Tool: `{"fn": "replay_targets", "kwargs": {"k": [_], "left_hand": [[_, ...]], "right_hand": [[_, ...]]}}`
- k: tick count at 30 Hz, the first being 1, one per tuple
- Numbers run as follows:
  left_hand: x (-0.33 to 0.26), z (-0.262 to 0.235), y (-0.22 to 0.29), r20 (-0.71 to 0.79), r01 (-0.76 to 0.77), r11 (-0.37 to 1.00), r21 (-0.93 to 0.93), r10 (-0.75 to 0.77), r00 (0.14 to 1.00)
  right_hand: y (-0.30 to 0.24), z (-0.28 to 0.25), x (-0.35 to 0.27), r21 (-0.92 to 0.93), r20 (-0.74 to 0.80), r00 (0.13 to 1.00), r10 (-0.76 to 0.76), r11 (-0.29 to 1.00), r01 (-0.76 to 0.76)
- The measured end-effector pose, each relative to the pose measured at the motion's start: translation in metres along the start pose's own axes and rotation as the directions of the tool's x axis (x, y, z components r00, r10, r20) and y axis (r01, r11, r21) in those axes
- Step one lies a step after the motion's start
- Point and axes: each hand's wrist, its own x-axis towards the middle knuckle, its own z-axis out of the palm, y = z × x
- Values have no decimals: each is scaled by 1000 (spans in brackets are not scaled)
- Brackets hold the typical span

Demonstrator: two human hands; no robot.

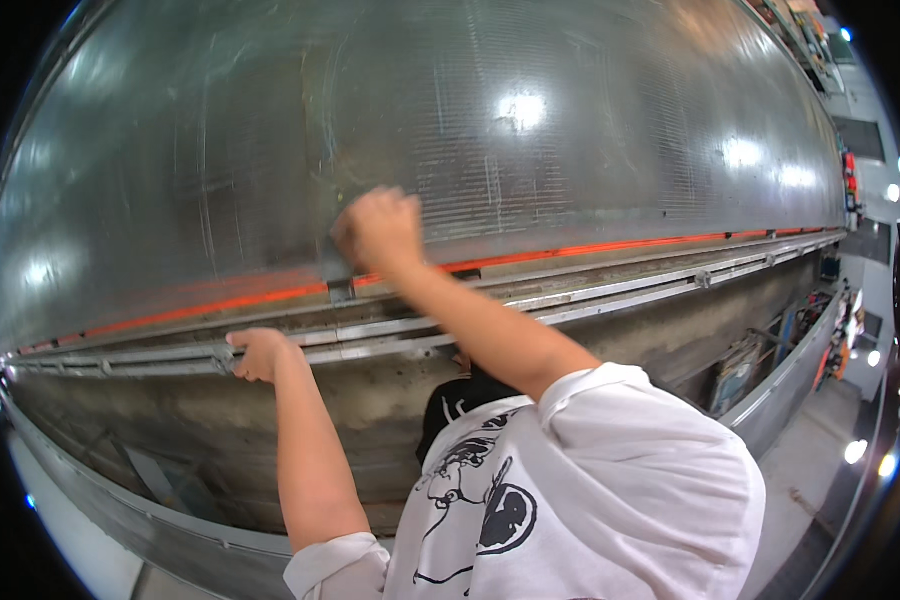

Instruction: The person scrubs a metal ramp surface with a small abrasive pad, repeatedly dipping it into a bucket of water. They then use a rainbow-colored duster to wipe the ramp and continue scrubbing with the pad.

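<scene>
A large, shiny metal sheet (270, 150) with scratches and fine parallel lines spreads in front of me. Along its near edge runs an orange strip (220, 300), and nearer to me lie silver metal rails (570, 300). My left hand (263, 355) is closed around the nearest rail, left of my body. Above the orange strip, my right hand (382, 232) is closed in a fist at the sheet's near edge, smeared by motion. A small greyish thing shows below its fingers, too blurred to name.
Beneath the rails is a dull, stained trough-like space (400, 420). A grey metal side wall (200, 525) runs behind it at lower left. Several tools and boards (740, 370) are piled at the right. Bright lamps line the far right.
</scene>
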Motion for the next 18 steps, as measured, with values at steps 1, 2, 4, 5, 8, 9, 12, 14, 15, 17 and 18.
{"fn": "replay_targets", "kwargs": {"k": [1, 2, 4, 5, 8, 9, 12, 14, 15, 17, 18], "left_hand": [[1, -1, -1, 14, -24, 999, -35, 25, 1000], [2, -6, -2, 20, -38, 996, -81, 40, 999], [0, -6, -7, 26, -38, 997, -63, 40, 999], [6, -10, -11, 1, -23, 1000, -18, 23, 1000], [-1, -12, -11, 29, -40, 999, -12, 40, 999], [-2, -15, -13, 41, -58, 998, -23, 59, 997], [-14, -13, -10, 32, -96, 995, 36, 95, 995], [-8, -11, -15, 18, -85, 995, 55, 84, 996], [-6, -8, -17, 8, -79, 995, 65, 78, 997], [-9, -7, -9, -30, -48, 996, 69, 50, 998], [-9, -5, -9, -22, -36, 998, 56, 38, 999]], "right_hand": [[-24, -6, -5, 152, 105, 979, -173, 976, 156], [-21, 7, -17, 248, -132, 938, -321, 905, 345], [44, -27, -20, 382, 76, 920, -386, 863, 330], [79, -61, -20, 271, 205, 924, -322, 926, 263], [221, -103, -8, 13, -173, 985, -3, 1000, 6], [275, -108, 8, -72, -271, 955, 117, 987, -142], [394, -108, 100, -180, -507, 662, 552, 683, -707], [403, -98, 196, -133, -538, 545, 643, 574, -808], [382, -93, 244, -105, -504, 578, 642, 618, -779], [305, -78, 320, 5, -428, 682, 593, 756, -654], [272, -63, 346, -66, -398, 773, 495, 825, -562]]}}
